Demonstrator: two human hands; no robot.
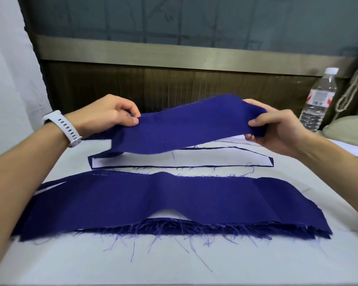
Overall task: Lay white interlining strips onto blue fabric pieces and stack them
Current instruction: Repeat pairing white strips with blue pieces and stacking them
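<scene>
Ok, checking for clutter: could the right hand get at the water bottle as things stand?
Probably yes: the water bottle stands upright just beyond the right hand with nothing between, though that hand grips the blue fabric piece.

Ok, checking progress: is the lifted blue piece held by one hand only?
No, the left hand and right hand each grip one end of the blue piece.

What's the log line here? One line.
left hand: pinches blue piece | right hand: grips other end | piece: held over white interlining strip
</scene>
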